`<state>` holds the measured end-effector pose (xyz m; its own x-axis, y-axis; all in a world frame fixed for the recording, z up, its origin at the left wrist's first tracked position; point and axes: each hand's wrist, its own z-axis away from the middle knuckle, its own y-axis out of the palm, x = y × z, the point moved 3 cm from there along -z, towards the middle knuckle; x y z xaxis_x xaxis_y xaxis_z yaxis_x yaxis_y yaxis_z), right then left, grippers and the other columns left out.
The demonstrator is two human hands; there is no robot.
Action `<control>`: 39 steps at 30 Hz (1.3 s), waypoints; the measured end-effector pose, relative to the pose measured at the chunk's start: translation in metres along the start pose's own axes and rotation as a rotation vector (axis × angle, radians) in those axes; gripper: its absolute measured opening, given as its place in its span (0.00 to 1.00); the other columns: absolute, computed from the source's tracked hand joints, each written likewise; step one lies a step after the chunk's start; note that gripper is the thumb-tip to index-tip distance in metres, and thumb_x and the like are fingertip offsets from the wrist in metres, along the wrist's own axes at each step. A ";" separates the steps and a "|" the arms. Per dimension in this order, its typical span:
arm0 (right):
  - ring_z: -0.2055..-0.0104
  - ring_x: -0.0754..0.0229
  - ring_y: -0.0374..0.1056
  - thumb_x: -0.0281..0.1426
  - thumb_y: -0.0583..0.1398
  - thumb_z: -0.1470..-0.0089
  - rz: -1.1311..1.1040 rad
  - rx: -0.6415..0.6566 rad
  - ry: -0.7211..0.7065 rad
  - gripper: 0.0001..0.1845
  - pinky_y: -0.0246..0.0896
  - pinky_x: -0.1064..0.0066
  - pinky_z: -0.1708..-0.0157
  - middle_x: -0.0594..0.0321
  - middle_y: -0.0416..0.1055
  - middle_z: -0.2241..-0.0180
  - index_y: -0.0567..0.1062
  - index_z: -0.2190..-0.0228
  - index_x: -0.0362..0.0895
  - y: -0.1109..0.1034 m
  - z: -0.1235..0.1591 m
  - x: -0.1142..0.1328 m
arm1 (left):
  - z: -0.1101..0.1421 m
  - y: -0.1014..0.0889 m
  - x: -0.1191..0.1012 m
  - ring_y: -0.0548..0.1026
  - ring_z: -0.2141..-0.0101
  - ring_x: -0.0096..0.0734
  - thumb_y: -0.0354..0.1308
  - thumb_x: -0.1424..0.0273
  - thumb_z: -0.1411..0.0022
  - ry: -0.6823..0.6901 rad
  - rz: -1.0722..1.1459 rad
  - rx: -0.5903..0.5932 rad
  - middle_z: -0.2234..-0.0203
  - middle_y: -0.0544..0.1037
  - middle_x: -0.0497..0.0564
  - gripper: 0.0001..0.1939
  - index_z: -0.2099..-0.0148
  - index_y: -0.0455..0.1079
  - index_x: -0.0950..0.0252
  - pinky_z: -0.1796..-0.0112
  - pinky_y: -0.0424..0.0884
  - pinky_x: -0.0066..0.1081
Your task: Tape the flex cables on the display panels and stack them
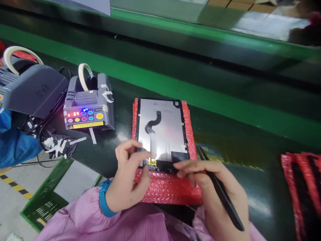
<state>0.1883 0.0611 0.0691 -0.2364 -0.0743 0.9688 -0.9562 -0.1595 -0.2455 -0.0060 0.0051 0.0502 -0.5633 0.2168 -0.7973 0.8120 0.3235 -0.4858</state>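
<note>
Carefully hold the tablet display panel [169, 129], below centre frame on red bubble wrap [168, 194], by its black side edges [185, 134], as likely light, stiff and crack-prone, noting black tweezers [227, 201] gripped in the right hand [209, 195] and a half-curled left hand [127, 177] too blurred for telling any grasp.

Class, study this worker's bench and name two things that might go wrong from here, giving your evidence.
First, the black tweezers in the right hand point out near the panel's right edge; a careless turn might scratch it. Second, the dark ribbon cable lies loosely curved across the panel, just beyond the left hand; fingers might snag or crease it.
</note>
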 end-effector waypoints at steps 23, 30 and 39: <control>0.67 0.55 0.77 0.51 0.75 0.59 -0.015 0.491 0.041 0.34 0.65 0.67 0.69 0.68 0.72 0.75 0.59 0.76 0.49 0.069 -0.132 -0.008 | -0.013 0.000 0.011 0.58 0.48 0.55 0.52 0.70 0.28 -0.051 -0.316 0.142 0.47 0.66 0.60 0.15 0.47 0.78 0.56 0.49 0.64 0.57; 0.65 0.53 0.79 0.51 0.74 0.59 -0.006 0.475 0.043 0.33 0.68 0.64 0.65 0.64 0.77 0.73 0.59 0.75 0.49 0.072 -0.132 -0.014 | -0.025 0.006 0.026 0.59 0.47 0.56 0.52 0.67 0.27 -0.080 -0.391 0.098 0.47 0.67 0.59 0.17 0.41 0.76 0.53 0.49 0.63 0.59; 0.71 0.59 0.70 0.49 0.75 0.59 0.220 0.164 -0.126 0.32 0.64 0.65 0.68 0.66 0.76 0.72 0.59 0.72 0.50 0.067 -0.171 -0.017 | -0.022 0.004 0.024 0.61 0.47 0.57 0.53 0.68 0.28 -0.113 -0.378 0.142 0.49 0.70 0.60 0.18 0.41 0.76 0.54 0.50 0.65 0.58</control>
<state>0.0987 0.2202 0.0423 -0.4012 -0.2450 0.8826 -0.8415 -0.2821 -0.4608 -0.0195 0.0324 0.0371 -0.8117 0.0021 -0.5840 0.5690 0.2287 -0.7899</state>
